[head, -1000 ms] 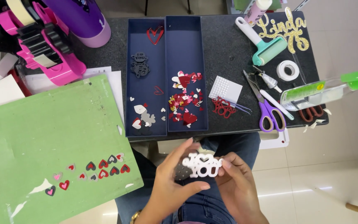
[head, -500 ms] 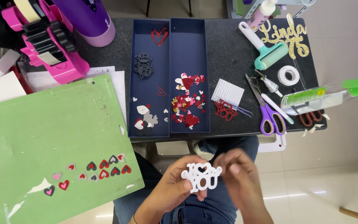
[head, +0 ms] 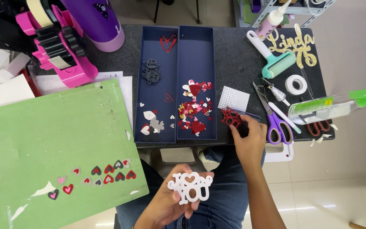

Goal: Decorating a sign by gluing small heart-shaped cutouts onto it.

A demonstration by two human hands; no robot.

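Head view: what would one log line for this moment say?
left hand: holds white paper cutout | right hand: touching red cutout | beside: purple scissors

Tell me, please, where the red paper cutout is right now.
In the head view the red paper cutout lies on the dark table, right of the blue tray and below the small white sheet, with the right hand touching it.

Right hand [head: 247, 138] at table [head: 234, 63] front edge, hemmed by navy tray [head: 196, 85] on one side, purple scissors [head: 276, 123] on the other. Bare tabletop open behind red cutout [head: 231, 117], toward the back edge. Green cutting mat [head: 43, 144] covers the front left corner.
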